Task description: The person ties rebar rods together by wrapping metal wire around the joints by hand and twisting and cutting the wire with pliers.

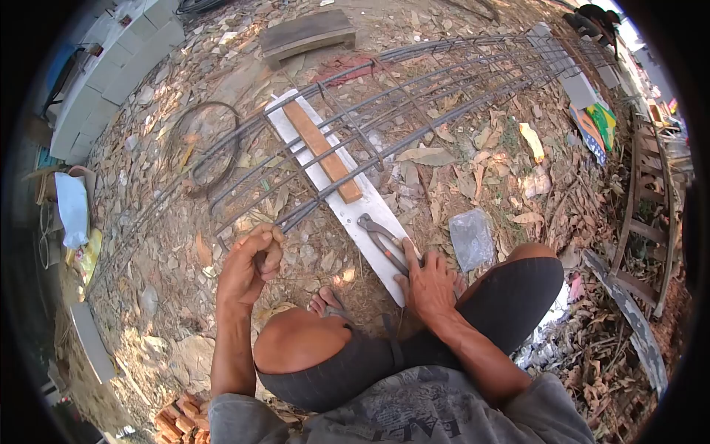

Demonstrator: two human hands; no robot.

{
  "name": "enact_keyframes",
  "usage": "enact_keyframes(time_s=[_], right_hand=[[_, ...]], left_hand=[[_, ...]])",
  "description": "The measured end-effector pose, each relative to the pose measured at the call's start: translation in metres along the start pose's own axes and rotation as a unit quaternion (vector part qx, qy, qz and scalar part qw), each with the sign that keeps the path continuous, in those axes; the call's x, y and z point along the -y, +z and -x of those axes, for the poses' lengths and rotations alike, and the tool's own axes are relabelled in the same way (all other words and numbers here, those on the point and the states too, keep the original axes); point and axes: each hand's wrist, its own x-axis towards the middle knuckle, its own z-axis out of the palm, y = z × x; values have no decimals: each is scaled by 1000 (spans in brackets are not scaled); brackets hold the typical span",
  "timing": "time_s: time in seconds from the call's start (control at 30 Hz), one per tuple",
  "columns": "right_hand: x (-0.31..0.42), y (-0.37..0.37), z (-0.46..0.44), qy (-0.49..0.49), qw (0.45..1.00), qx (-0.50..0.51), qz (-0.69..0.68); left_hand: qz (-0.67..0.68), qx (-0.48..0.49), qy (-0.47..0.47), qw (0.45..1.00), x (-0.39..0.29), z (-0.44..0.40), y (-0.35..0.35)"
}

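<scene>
item: pincers [383,244], lying on the white board [346,213], near end, below the brown block [334,168]. likely stiff metal, modest weight, hard to damage; handles probably smooth, best taken well back from the head.
your right hand [430,285]: fingers laid over the handle ends; whether they grip, you cannot tell from here.
your left hand [250,263]: raised, fingers curled closed, just beside the rebar cage [444,118]; contact or a pinched wire cannot be made out.
edges: board sides close by; rod ends near your left knuckles.
room: leafy ground [421,200] to the board's right, plastic sheet [472,238] beyond.
</scene>
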Motion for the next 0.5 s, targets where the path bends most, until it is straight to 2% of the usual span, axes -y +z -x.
enact_keyframes(time_s=[0.03,0.07,0.1,0.2,0.27,0.3,0.33,0.4,0.47,0.5], right_hand=[[-1,2,2,0,1000,2,1],[-3,2,2,-1,1000,4,3],[-5,-3,0,-3,1000,7,5],[0,-74,-7,-73,957,-164,-228],[6,-113,-14,-158,926,-193,-284],[11,-127,-16,-201,905,-212,-310],[23,-134,-17,-202,895,-201,-343],[25,-120,-23,-207,911,-206,-292],[19,-120,-28,-201,917,-242,-247],[12,-125,-28,-202,911,-237,-269]], left_hand=[[34,0,-14,999,-1,-5,12],[79,50,-50,994,2,-12,13],[73,51,-73,993,3,-16,22],[58,67,-130,987,6,-29,65],[48,107,-167,979,-7,-36,97],[39,119,-153,980,-12,-40,111],[30,133,-137,981,-16,-45,126],[27,179,-98,979,-17,-55,150],[7,172,-69,983,-26,-56,176],[1,162,-57,985,-29,-52,188]])
